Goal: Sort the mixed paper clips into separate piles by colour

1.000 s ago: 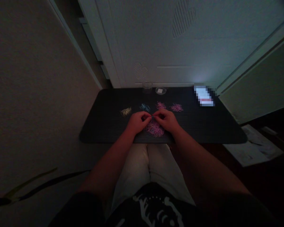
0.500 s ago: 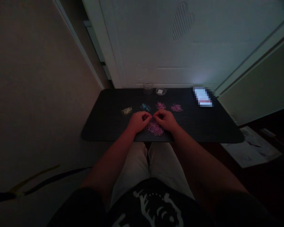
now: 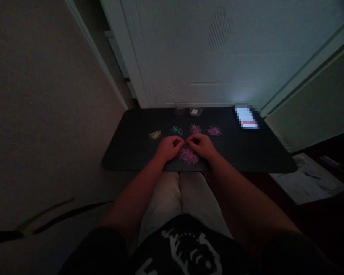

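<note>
Pink mostly, the heap of thin strips [image 3: 189,156] lies on the bench [image 3: 246,152]. At its far edge, my left hand [image 3: 169,148] and right hand [image 3: 203,145] stay pinched narrow; holding what, I cannot tell. Beyond it, the blue pile [image 3: 177,131] looks unchanged.

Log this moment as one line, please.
left hand: fingertips pinched, contents unclear | right hand: same, close beside left | mixed pile: between wrists | yellow, blue piles: beyond left hand

The surface [image 3: 235,152] looks matt black and finely grained, the round container [image 3: 180,108] clear like plastic, the door [image 3: 172,46] smooth and painted-looking, the trousers [image 3: 163,202] soft matt cloth.
</note>
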Demonstrator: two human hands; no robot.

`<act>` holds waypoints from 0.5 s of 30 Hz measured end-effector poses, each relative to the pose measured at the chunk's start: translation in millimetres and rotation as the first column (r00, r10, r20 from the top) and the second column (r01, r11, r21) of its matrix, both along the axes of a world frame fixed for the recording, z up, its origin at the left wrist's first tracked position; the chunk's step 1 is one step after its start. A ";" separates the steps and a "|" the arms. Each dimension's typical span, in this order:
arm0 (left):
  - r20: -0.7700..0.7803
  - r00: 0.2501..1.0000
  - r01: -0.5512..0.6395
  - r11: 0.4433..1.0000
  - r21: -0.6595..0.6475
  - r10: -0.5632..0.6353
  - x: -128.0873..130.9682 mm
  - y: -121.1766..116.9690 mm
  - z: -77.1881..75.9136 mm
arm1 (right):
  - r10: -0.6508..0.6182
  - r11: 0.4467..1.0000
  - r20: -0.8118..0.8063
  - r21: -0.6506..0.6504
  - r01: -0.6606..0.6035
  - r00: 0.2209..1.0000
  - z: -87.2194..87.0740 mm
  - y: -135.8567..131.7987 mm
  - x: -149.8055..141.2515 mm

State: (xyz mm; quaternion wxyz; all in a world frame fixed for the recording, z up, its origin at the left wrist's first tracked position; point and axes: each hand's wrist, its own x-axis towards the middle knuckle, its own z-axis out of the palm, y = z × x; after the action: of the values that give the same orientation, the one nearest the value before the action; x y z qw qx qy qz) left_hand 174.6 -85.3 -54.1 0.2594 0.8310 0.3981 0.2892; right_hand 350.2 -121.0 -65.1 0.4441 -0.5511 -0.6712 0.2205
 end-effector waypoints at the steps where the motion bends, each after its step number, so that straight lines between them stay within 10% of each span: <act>1: 0.001 1.000 -0.001 1.000 -0.001 0.001 0.1 0.1 -0.1 | 0.002 1.000 -0.002 -0.001 -0.002 1.000 -0.2 0.3 0.1; 15: 0.004 1.000 -0.005 1.000 0.000 0.005 0.3 -0.1 0.7 | 0.031 0.997 -0.082 -0.066 -0.036 0.996 2.8 -1.2 -0.9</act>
State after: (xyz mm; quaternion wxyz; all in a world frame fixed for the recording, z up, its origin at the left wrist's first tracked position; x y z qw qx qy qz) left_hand 174.9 -85.4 -53.5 0.2594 0.8294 0.3996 0.2916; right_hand 349.3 -122.2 -62.3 0.4482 -0.5450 -0.6540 0.2726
